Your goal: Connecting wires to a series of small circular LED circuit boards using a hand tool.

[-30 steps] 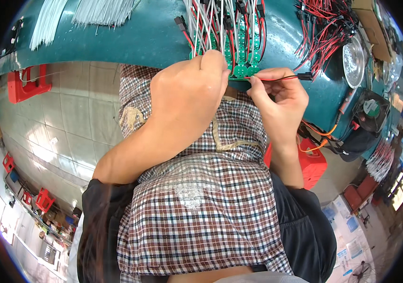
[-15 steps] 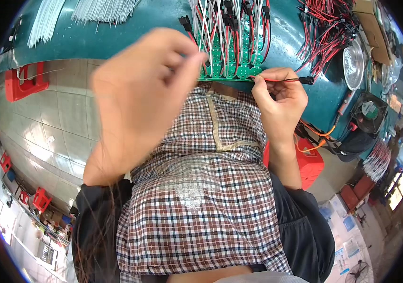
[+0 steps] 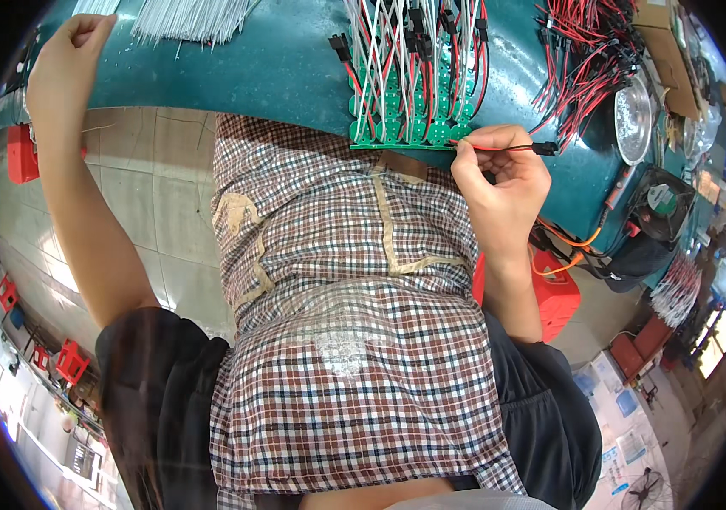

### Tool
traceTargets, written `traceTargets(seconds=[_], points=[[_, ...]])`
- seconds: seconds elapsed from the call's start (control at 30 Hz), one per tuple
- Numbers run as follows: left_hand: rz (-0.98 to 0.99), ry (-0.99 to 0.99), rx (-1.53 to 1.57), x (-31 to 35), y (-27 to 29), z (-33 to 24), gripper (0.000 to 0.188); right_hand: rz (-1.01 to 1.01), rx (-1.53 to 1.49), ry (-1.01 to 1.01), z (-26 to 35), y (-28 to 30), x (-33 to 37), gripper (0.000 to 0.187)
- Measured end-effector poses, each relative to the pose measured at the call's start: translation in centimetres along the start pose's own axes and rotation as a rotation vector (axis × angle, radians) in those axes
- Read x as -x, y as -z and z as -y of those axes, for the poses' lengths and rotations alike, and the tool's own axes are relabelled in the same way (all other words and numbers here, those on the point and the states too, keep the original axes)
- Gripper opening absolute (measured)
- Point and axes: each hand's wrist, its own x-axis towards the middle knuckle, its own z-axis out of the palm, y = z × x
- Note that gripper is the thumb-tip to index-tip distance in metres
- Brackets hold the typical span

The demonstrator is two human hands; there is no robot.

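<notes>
My right hand (image 3: 507,174) pinches a red-and-black wire lead (image 3: 499,149) at the near right corner of a green circuit board panel (image 3: 405,143). A black plug on the lead sticks out past the fingers to the right. Many white, red and black wires with black plugs rise from the panel. Far to the left, my left hand (image 3: 70,68) is held with thumb and fingers together beside a bundle of white strands (image 3: 98,7). Whatever is between those fingertips, if anything, is too small to make out.
Another bunch of white strands (image 3: 189,21) lies at the back left of the green table (image 3: 295,76). A heap of red-and-black leads (image 3: 584,51) is at the right, beside a metal dish (image 3: 633,123), an orange-corded tool (image 3: 616,200) and a fan (image 3: 664,202). Red stools stand below.
My left hand has swung from beside the circuit board panel far to the left, up to the white strands. My right hand stays at the panel's corner with the lead.
</notes>
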Motion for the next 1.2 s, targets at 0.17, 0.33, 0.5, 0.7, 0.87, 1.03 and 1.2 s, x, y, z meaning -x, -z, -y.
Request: traceTargets(seconds=[0.17, 0.33, 0.5, 0.7, 0.87, 1.03, 1.2], points=[[0.073, -0.009, -0.122, -5.9, -3.1, 9.1, 0.040, 0.009, 0.057, 0.033, 0.0, -0.1, 0.0, 0.010], [0.280, 0.050, 0.113, -8.3, -5.3, 13.9, 0.043, 0.052, 0.273, 0.202, 0.5, 0.1, -0.2, 0.014], [0.275, -0.015, 0.148, -8.3, -5.7, 15.4, 0.038, 0.110, 0.442, 0.323, 1.4, 0.3, -0.3, 0.024], [0.287, -0.124, -0.018, -8.8, -7.1, 16.8, 0.028, 0.153, 0.449, 0.361, 1.9, 0.5, -0.6, 0.024], [0.065, -0.051, 0.115, -7.0, -5.9, 11.6, 0.029, 0.072, 0.427, 0.370, 2.0, 0.6, -0.8, 0.022], [0.262, -0.051, 0.571, -3.8, -5.7, 2.0, 0.016, 0.052, 0.416, 0.432, 1.5, 0.7, -0.7, 0.020], [0.430, -0.042, 0.702, -3.6, -6.4, -2.3, 0.013, 0.052, 0.364, 0.441, 1.1, 0.5, -0.6, 0.017]])
